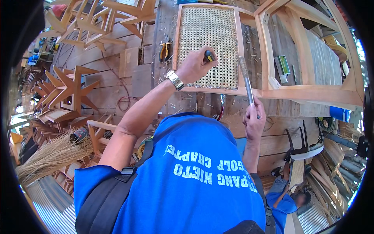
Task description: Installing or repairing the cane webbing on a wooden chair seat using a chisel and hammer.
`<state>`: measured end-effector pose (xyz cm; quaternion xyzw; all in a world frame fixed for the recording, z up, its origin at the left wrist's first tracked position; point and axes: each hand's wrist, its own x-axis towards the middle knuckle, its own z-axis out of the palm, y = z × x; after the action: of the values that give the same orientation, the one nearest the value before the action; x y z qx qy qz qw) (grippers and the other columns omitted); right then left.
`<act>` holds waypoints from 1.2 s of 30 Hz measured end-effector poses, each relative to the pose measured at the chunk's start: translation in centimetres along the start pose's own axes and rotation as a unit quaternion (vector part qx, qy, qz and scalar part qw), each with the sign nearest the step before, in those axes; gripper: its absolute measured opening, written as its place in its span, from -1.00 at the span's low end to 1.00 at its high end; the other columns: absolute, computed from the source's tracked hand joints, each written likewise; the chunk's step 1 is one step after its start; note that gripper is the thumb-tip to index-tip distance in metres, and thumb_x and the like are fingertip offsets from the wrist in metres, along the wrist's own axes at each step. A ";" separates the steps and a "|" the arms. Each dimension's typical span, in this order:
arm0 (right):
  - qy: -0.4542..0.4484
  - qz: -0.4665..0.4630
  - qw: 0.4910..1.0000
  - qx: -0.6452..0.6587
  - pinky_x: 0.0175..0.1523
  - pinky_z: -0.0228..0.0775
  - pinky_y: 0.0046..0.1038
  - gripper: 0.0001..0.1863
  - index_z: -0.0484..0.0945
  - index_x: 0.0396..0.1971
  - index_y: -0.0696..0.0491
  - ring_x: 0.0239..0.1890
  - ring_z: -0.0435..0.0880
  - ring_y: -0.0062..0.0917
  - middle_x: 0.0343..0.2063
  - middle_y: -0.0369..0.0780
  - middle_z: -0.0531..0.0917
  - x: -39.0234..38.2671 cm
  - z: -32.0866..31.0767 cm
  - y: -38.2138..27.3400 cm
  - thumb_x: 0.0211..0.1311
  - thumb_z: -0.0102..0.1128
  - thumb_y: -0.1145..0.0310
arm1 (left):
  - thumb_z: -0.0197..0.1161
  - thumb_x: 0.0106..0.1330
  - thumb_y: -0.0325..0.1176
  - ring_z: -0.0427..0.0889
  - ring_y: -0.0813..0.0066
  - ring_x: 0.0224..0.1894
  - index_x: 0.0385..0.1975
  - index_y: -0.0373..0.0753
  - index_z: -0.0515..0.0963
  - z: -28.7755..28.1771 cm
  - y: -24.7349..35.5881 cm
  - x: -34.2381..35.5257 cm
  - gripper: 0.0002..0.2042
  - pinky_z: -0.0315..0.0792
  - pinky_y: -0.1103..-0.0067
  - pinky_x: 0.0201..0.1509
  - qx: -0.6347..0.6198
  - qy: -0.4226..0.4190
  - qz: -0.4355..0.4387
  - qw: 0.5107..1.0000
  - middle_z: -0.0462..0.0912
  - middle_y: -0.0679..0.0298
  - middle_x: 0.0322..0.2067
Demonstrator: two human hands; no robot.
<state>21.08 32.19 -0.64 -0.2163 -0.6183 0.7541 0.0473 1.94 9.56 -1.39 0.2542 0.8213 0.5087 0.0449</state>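
Note:
A wooden chair frame (pixel 269 46) lies on the work table, with a woven cane panel (pixel 194 23) set in its left part. Over the lower middle of that panel my left hand (pixel 194 67) is closed round a screwdriver (pixel 209 55) with a black and yellow handle; its blade is hidden below my fingers. My right hand (pixel 254 117) grips what looks like a hammer (pixel 248 87) with a silver shaft. Its worn, brownish far end reaches over the panel's right rail. Whether it touches the wood I cannot tell.
Left of the panel lie orange-handled pliers (pixel 164 50). A small green and white box (pixel 283 65) sits inside the chair frame. Wooden frames (pixel 68 91) and a straw bundle (pixel 54 156) are at left. Another person (pixel 286 199) is at the lower right. A hose fitting (pixel 222 99) hangs nearby.

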 end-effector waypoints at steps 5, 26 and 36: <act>-0.034 -0.011 0.995 -0.094 -0.60 0.01 -0.74 -0.66 0.40 0.21 0.12 -0.68 0.19 -0.87 -0.59 -0.45 0.34 0.3 0.6 1.4 0.50 -0.06 0.46 | 0.37 0.28 -0.37 0.72 0.42 -0.36 -0.18 -0.24 0.52 0.9 -0.3 0.1 -0.79 0.55 0.55 -0.27 0.030 -0.043 0.001 0.999 0.73 0.20 -0.34; 0.018 0.016 1.000 -0.018 -0.64 -0.03 -0.74 -0.70 0.45 0.14 0.13 -0.70 0.19 -0.88 -0.60 -0.44 0.38 -1.7 0.2 0.9 0.49 -0.04 0.44 | 0.38 0.29 -0.40 0.66 0.57 -0.38 -0.15 -0.23 0.50 1.0 0.7 -1.8 -0.78 0.52 0.58 -0.29 -0.005 -0.041 0.010 0.999 0.72 0.28 -0.32; -0.023 0.030 0.999 -0.026 -0.62 -0.02 -0.76 -0.69 0.44 0.15 0.13 -0.69 0.20 -0.88 -0.60 -0.46 0.37 -2.6 -1.4 -0.4 0.49 -0.05 0.46 | 0.38 0.28 -0.42 0.69 0.53 -0.34 -0.15 -0.22 0.50 0.1 1.5 -3.0 -0.78 0.53 0.57 -0.25 -0.034 -0.052 -0.023 0.998 0.73 0.28 -0.30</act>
<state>23.87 32.65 0.21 -0.2182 -0.6320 0.7436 0.0049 5.13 8.74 -0.72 0.2592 0.8058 0.5215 0.1076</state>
